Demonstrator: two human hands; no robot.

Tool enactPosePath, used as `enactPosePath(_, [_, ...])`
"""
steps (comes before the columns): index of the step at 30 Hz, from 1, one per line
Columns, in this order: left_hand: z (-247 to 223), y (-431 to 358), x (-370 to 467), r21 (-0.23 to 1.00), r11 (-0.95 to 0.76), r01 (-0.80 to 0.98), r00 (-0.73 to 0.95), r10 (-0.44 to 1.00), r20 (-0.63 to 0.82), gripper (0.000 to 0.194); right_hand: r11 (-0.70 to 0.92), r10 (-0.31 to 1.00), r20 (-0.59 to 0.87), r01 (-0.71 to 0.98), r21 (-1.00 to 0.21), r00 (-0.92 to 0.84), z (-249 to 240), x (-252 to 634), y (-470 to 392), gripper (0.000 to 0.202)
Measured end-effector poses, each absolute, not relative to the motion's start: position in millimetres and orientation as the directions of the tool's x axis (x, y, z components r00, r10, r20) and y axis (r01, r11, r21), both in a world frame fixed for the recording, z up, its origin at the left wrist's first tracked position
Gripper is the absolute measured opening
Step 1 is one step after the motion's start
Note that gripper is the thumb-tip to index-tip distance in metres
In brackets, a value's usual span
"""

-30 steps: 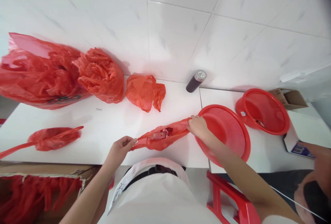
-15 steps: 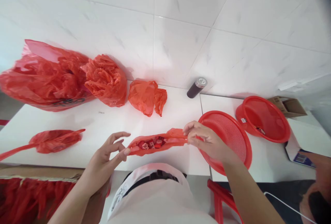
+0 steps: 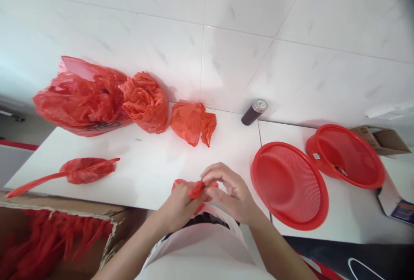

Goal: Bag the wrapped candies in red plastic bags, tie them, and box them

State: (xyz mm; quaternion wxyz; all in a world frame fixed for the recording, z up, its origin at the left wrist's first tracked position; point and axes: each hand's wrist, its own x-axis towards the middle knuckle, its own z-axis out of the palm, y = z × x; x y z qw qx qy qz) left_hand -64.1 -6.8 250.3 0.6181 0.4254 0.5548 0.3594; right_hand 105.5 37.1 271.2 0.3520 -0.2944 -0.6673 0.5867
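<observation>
Close to my waist at the table's front edge, a red plastic bag (image 3: 196, 190) is bunched between my hands. My left hand (image 3: 181, 206) is closed round its gathered part, and some red film pokes out above the fist. The fingers of my right hand (image 3: 231, 193) pinch the bag's twisted end from the other side. My hands cover most of the bag, and its contents are hidden. To the left lies a filled red bag (image 3: 89, 171) with a long tail reaching past the table edge.
Along the wall stand a large red bag (image 3: 82, 99), a bundle of red bags (image 3: 147, 107), a smaller red bag (image 3: 187, 120) and a dark bottle (image 3: 254, 112). At right are two red baskets (image 3: 289, 185) and a cardboard box (image 3: 384, 140). A carton (image 3: 111, 237) with red bags sits lower left.
My hands have come together from the bag's two ends. The bag, stretched wide with small red packets showing, is now gathered up. The view has shifted left.
</observation>
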Motion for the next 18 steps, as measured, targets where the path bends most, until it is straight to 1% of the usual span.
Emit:
enactPosePath(1, [251,-7,-68,0.925,0.379,0.028,0.148,0.913,-0.379,0.028,0.125,0.811,0.084,0.031,-0.992,-0.579,266,106,37,0.019])
enactPosePath(2, [252,-7,-72,0.927,0.371,0.050,0.215,0.903,-0.372,0.031,0.106,0.803,0.033,0.087,-0.991,-0.595,260,107,38,0.023])
enactPosePath(3, [254,-7,-77,0.931,0.357,0.079,0.301,0.882,-0.364,0.035,0.087,0.786,-0.016,0.136,-0.987,-0.618,255,108,38,0.023])
enactPosePath(5, [255,-5,-85,0.931,0.351,0.098,0.396,0.845,-0.360,0.044,0.064,0.768,-0.076,0.195,-0.979,-0.636,247,109,36,0.018])
enactPosePath(7, [253,-3,-91,0.919,0.385,0.089,0.450,0.807,-0.382,0.049,0.081,0.798,-0.062,0.209,-0.975,-0.599,247,112,33,0.012])
enactPosePath(9, [252,-1,-97,0.900,0.433,0.043,0.441,0.800,-0.406,0.050,0.117,0.816,-0.020,0.199,-0.973,-0.578,254,117,30,0.011])
enactPosePath(12, [251,2,-105,0.910,0.415,0.009,0.410,0.828,-0.382,0.041,0.174,0.705,0.023,0.142,-0.974,-0.709,270,122,28,0.012])
enactPosePath(14, [251,3,-106,0.934,0.348,0.088,0.423,0.835,-0.351,0.029,0.204,0.657,0.068,0.090,-0.975,-0.750,273,120,30,0.010])
enactPosePath(16, [250,3,-104,0.945,0.245,0.217,0.447,0.836,-0.319,0.018,0.229,0.696,0.106,0.079,-0.970,-0.710,267,111,33,0.017])
enactPosePath(18, [245,3,-100,0.935,0.118,0.335,0.441,0.857,-0.266,0.017,0.240,0.749,0.093,0.138,-0.961,-0.656,252,99,36,0.025])
